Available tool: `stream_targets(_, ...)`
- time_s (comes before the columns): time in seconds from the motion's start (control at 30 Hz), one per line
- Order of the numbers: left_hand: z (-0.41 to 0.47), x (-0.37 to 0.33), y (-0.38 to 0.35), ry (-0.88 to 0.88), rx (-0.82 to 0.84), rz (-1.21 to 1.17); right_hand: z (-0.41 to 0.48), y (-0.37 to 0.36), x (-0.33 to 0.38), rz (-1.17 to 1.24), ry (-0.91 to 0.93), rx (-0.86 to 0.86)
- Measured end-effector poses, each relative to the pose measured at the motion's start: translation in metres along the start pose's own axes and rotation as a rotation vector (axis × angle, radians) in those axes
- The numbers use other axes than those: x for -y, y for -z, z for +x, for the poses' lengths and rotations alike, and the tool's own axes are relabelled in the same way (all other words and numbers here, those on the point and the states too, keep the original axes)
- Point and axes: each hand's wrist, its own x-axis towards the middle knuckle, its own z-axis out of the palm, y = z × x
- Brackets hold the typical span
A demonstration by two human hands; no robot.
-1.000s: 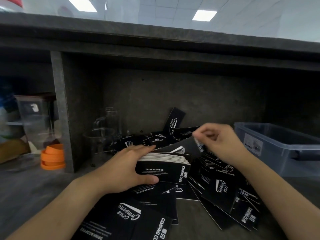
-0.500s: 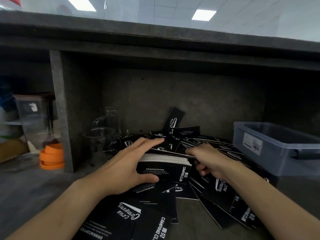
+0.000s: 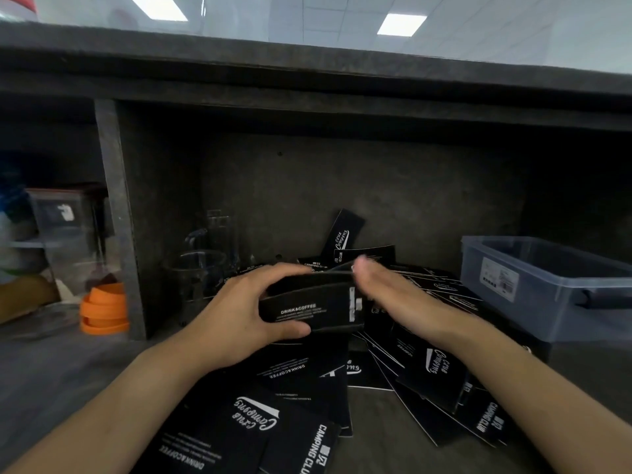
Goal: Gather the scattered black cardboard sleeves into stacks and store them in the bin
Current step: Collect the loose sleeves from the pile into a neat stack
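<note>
Our left hand clamps a stack of black cardboard sleeves, thumb below and fingers over the top, while our right hand lies flat and open-fingered against its right end. Loose sleeves litter the worktop beneath, and the bin stands to the right.

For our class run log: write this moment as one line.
left hand: grips sleeve stack | right hand: open at stack's end | bin: right
</note>
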Motion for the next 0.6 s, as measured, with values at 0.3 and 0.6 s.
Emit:
stream_targets(0.3, 0.001, 0.009, -0.007, -0.016, 0.076, 0.182, 0.004, -0.017, -0.008, -0.208, 0.135, 0.058)
stream_targets(0.6, 0.002, 0.007, -0.004, 0.044, 0.13, 0.158, 0.001, -0.003, 0.001, -0.265, 0.051, -0.061)
